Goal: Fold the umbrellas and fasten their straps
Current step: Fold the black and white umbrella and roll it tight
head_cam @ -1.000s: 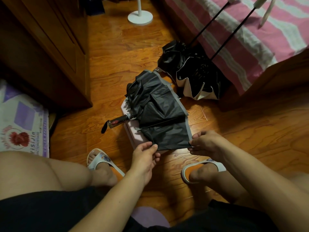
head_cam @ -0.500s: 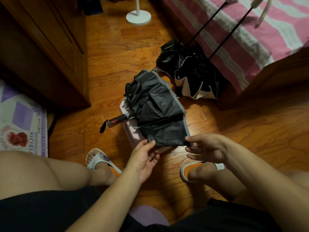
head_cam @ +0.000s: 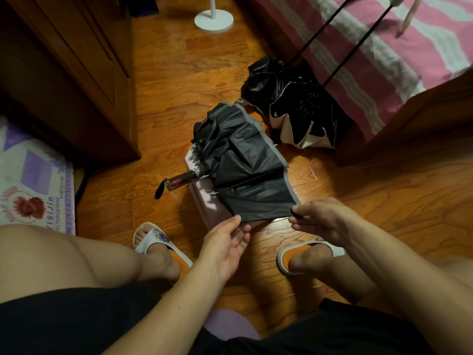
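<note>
A collapsed black umbrella [head_cam: 245, 170] with a grey hem lies loosely bunched on a low pink box [head_cam: 202, 201] on the floor. Its dark handle [head_cam: 176, 181] points left. My right hand [head_cam: 320, 219] pinches the canopy's near right corner between thumb and forefinger. My left hand [head_cam: 225, 242] hovers palm-up with relaxed fingers just under the near edge, holding nothing. Two more unfolded black umbrellas [head_cam: 299, 116] with cream outsides stand behind it, their long shafts [head_cam: 358, 44] leaning on the bed.
A dark wooden cabinet [head_cam: 76, 73] fills the left. A bed with a pink striped cover [head_cam: 384, 47] and wooden frame is at right. A white round stand base [head_cam: 213, 20] sits far back. My slippered feet [head_cam: 158, 242] rest near the box.
My left hand has let go of the canopy edge and opened below it. My right hand still holds the right corner and has lifted it slightly.
</note>
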`<state>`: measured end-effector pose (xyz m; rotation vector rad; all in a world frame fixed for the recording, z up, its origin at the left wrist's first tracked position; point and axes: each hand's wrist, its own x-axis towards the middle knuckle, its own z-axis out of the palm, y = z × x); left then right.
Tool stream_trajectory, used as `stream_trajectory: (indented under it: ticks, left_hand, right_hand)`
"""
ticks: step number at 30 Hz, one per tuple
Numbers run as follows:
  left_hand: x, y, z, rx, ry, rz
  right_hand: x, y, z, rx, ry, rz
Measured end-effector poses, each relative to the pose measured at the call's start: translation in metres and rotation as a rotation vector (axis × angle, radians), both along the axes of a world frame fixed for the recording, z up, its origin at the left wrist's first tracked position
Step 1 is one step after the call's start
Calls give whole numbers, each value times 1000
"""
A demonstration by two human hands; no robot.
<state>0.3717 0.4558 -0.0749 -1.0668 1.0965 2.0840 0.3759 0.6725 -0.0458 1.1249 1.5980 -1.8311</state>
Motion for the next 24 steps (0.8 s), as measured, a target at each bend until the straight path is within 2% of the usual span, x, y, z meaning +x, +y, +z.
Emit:
stream_trajectory:
  ticks: [7, 11, 15, 20, 24]
  left_hand:
    - [-8, -7, 4, -71, -24, -177]
    - [-15, -14, 1, -207, 81, -322]
    - [-16, -17, 1, -158, 91, -319]
    - [-13, -18, -5, -121, 43, -276]
    - [-11, -13, -4, -132, 34, -233]
  right_hand:
    - [3, 5, 6, 55, 19, 51]
    - [6, 10, 12, -9, -15, 160]
    - [6, 12, 17, -24, -14, 228]
    - [6, 11, 17, -18, 75, 123]
    - [7, 5, 11, 47, 60, 120]
